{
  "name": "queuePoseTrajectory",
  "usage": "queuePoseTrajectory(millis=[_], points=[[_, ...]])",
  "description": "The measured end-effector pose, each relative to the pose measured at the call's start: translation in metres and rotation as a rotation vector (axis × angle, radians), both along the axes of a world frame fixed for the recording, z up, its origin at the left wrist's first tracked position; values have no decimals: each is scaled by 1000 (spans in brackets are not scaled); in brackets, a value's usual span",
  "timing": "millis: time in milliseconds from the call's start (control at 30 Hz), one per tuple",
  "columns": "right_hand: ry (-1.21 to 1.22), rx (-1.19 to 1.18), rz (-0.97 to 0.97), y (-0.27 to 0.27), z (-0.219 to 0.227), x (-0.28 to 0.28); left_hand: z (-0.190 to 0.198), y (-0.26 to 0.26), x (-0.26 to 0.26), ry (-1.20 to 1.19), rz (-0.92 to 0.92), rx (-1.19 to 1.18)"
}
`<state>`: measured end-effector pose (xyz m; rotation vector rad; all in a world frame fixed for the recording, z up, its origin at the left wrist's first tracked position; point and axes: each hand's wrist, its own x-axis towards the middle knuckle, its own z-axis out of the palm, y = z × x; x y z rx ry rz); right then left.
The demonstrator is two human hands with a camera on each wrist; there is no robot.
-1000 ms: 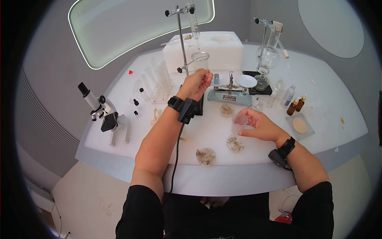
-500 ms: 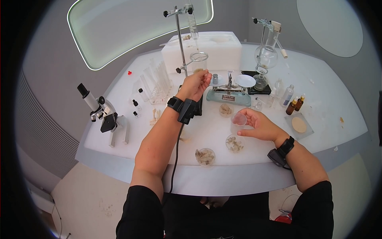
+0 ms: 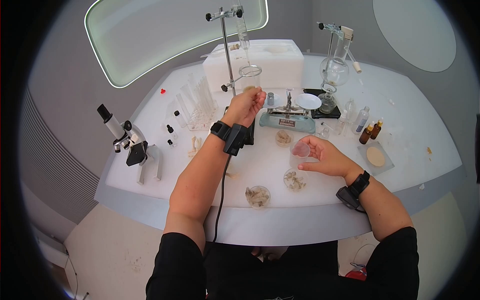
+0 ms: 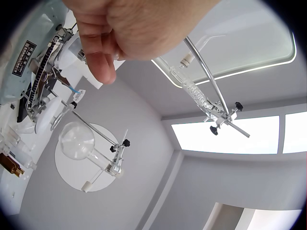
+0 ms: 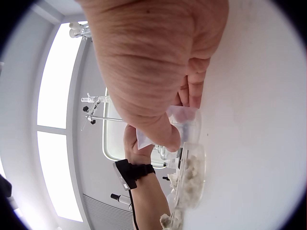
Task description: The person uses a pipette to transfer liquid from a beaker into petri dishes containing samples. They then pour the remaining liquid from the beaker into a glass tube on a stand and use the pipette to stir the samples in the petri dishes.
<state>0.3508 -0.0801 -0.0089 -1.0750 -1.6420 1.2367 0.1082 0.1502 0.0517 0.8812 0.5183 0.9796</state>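
In the head view my left hand [image 3: 245, 107] is raised in front of the ring stand, its fingers bent and fingertips right at the lower part of a clear beaker [image 3: 254, 80] in the metal ring [image 3: 250, 71]. I cannot tell whether those fingers pinch anything. The left wrist view shows the same hand [image 4: 129, 31] with fingers curled down beside the balance. My right hand [image 3: 325, 157] grips a clear plastic cup [image 3: 299, 156], thumb on the near side and fingers behind. Just in front of the cup lies a petri dish [image 3: 295, 180] of pale, fluffy clumps.
Two more dishes of clumps, one nearer [image 3: 258, 197] and one farther [image 3: 284, 137], flank the right hand. Behind stands a balance scale [image 3: 287, 121]. A microscope [image 3: 132, 142] and test tubes [image 3: 197, 102] are left; a flask stand [image 3: 330, 75] and brown bottles [image 3: 367, 134] are right.
Both hands hold the same positions throughout, the right one keeping its grip on the plastic cup. The head view has shifted very slightly.
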Motion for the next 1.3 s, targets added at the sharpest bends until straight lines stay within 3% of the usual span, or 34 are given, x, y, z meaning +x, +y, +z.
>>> queuePoseTrajectory(millis=[833, 967, 1300], points=[[3, 1, 1, 0, 1, 0, 3, -4, -2, -26, -31, 54], [-3, 3, 0, 0, 1, 0, 19, -17, -3, 16, 24, 93], [-5, -7, -1, -2, 2, 0, 52, -22, -17, -206, -17, -2]])
